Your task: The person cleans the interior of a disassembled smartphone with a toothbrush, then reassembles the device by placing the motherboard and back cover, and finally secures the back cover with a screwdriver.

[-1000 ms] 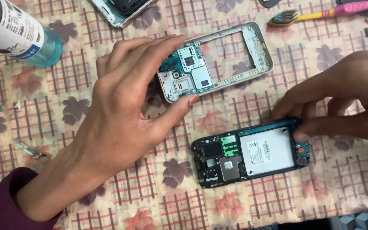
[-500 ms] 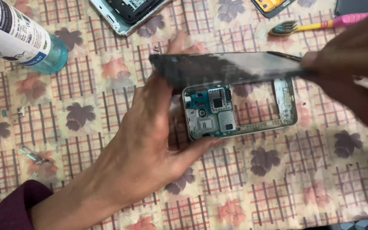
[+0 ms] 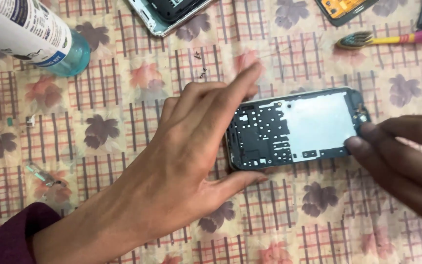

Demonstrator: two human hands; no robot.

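The panel you held edge-up now lies flat on the frame (image 3: 296, 129) — your left hand (image 3: 186, 161) fingers spread at its near end, right hand (image 3: 401, 151) fingertips pinching its far end.

We see a phone frame (image 3: 296, 128) lying flat on the flowered cloth, with its long side going from left to right. Its inner face is turned up: the left part is dark metal with many small holes and cut-outs, and the right part is a pale, shiny plate. The rim is dark with rounded corners. Our left hand (image 3: 191, 161) touches its left end, thumb under the lower edge, and our right hand (image 3: 401, 156) pinches the right end.
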